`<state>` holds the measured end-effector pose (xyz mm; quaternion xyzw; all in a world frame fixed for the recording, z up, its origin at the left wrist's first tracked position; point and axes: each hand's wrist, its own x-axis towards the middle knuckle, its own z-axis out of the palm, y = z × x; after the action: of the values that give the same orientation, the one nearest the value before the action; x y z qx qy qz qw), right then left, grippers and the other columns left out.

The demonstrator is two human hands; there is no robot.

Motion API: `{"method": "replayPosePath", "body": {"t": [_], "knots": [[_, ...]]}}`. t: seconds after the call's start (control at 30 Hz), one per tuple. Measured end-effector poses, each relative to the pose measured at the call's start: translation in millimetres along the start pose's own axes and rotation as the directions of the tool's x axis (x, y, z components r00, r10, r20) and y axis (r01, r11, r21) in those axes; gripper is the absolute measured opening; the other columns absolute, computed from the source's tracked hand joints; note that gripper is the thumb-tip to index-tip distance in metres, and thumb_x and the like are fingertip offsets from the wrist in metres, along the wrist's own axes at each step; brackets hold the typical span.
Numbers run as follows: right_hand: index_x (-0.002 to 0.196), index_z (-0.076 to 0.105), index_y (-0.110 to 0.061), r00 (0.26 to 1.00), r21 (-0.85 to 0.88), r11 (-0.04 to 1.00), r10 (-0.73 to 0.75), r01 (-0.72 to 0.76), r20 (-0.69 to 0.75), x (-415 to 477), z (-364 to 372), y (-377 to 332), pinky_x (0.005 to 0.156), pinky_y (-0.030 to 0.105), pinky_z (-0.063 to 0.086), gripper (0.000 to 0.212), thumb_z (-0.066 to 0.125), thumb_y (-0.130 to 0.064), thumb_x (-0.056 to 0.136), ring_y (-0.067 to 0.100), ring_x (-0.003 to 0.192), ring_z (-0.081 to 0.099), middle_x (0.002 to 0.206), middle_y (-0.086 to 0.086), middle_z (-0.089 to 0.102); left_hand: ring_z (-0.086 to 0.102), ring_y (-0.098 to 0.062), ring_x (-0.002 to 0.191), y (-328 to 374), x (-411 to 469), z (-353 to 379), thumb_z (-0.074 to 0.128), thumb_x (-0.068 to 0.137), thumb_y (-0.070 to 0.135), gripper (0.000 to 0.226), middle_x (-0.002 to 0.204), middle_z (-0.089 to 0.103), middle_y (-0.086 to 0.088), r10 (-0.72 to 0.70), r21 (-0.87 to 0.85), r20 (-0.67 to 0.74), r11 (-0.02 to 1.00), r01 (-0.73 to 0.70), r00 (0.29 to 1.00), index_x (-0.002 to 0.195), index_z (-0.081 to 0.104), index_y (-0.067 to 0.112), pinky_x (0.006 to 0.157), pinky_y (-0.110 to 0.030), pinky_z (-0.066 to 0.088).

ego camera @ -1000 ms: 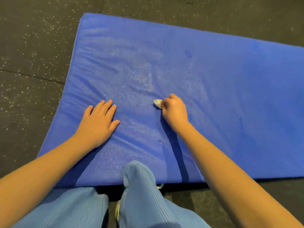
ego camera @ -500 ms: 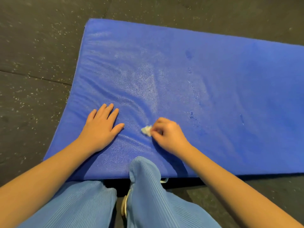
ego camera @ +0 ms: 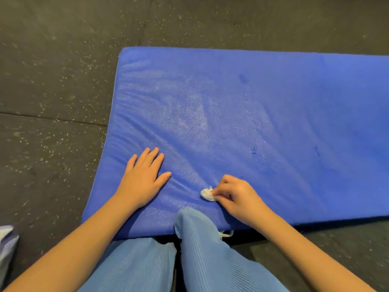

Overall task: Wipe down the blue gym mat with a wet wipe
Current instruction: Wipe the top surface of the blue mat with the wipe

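Observation:
The blue gym mat lies flat on the dark floor and runs off the right edge of the view. A damp sheen covers its left part. My right hand pinches a small balled-up white wet wipe against the mat, close to its near edge. My left hand rests flat on the mat with fingers straight, a little left of the wipe.
Dark speckled rubber floor surrounds the mat, with a seam running across on the left. My knees in light blue trousers sit at the mat's near edge. A pale striped object pokes in at the lower left.
My right hand has dragged the wipe toward me, from mid-mat to near the front edge. My left hand stays pressed in place. The view has shifted, showing more floor on the left.

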<state>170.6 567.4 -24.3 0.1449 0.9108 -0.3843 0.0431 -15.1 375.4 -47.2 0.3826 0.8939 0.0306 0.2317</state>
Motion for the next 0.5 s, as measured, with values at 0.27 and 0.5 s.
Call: {"method": "replayPosePath", "body": {"t": [0.27,0.5], "knots": [[0.087,0.075,-0.019,0.996,0.074,0.995,-0.076,0.073,0.045,-15.3,14.2,-26.1,0.064,0.01,0.04,0.025,0.056,-0.034,0.086,0.007,0.071,0.056,0.08,-0.003,0.06,0.0,-0.016,0.149,-0.4,-1.5,0.9,-0.006,0.07,0.07,0.101,0.162,0.008,0.003,0.005,0.004,-0.008,1.0,-0.004,1.0,0.153,0.02,0.019,0.119,-0.039,0.001],[0.078,0.074,-0.013,0.975,-0.066,0.993,0.082,-0.098,-0.209,-9.1,5.1,-0.6,0.057,0.017,0.035,0.016,0.061,-0.023,0.081,0.01,0.062,0.051,0.072,0.0,0.056,0.0,-0.016,0.149,-2.7,1.0,3.3,-0.006,0.071,0.07,0.1,0.162,0.008,0.003,0.003,0.0,-0.006,1.0,-0.003,1.0,0.154,0.019,0.02,0.119,-0.039,0.001]]}}
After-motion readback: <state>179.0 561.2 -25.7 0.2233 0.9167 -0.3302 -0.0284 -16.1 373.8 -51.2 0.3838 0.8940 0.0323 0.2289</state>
